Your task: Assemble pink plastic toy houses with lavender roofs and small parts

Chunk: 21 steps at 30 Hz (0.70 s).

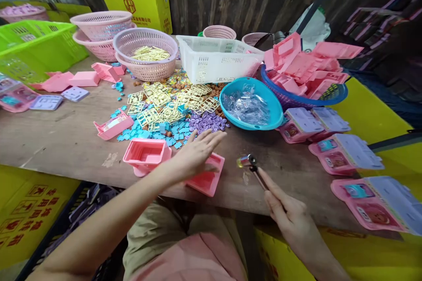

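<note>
My left hand (198, 153) is stretched out flat, fingers apart, above an open pink plastic box (212, 180) at the table's front edge; it partly hides the box. My right hand (290, 215) grips the handle of a small hammer (252, 162), whose head has a shiny metal part and a yellowish end. The hammer head is just over the bare wood, right of the box. Another open pink box (147, 153) stands left of my left hand. Beyond my fingertips lie purple spiral pieces (207, 121), blue pieces (176, 131) and cream frames (163, 114).
A blue bowl (280, 118) of clear parts stands ahead, beside a dark blue basket (336, 96) heaped with pink parts. Assembled pink and lilac toys (365, 202) line the right edge. A white crate (217, 68), pink baskets (151, 70) and a green crate (66, 46) stand at the back.
</note>
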Tool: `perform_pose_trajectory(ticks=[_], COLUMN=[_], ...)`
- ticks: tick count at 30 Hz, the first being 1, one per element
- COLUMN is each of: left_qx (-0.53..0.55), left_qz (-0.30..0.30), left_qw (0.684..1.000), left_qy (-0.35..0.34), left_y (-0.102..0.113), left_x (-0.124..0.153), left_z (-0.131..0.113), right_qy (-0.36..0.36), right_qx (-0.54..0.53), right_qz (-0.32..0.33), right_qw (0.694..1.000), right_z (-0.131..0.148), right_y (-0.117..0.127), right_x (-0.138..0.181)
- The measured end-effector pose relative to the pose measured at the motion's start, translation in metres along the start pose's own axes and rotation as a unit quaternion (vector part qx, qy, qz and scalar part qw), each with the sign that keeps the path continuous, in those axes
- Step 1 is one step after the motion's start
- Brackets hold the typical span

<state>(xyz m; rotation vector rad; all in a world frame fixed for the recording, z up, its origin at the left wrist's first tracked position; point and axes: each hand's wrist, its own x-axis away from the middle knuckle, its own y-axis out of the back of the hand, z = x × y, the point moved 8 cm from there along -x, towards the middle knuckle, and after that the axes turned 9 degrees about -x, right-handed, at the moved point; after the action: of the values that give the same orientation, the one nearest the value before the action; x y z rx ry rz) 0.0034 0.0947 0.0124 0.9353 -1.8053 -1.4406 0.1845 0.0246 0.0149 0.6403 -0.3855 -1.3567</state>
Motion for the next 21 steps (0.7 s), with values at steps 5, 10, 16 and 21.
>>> perform_pose_trajectory(ticks=[5,10,16,21], left_qx=[-0.036,-0.005,-0.003,0.007], left_qz=[-0.018,0.088,0.1,0.084], left_qw=[0.976,0.979,0.98,0.981], left_qy=[0.213,0.183,0.175,0.175], left_y=[-0.022,-0.034,-0.035,-0.037], left_x=[0.038,0.044,0.042,0.042], left_z=[0.001,0.003,0.009,0.007], right_qy=[0.067,0.122,0.131,0.129], right_qx=[0.003,-0.011,0.011,-0.009], right_qz=[0.022,0.021,0.06,0.054], right_qw=[0.998,0.992,0.99,0.99], right_z=[0.015,0.033,0.031,0.033], right_y=[-0.028,-0.035,-0.044,-0.05], right_x=[-0.009,-0.016,-0.021,-0.031])
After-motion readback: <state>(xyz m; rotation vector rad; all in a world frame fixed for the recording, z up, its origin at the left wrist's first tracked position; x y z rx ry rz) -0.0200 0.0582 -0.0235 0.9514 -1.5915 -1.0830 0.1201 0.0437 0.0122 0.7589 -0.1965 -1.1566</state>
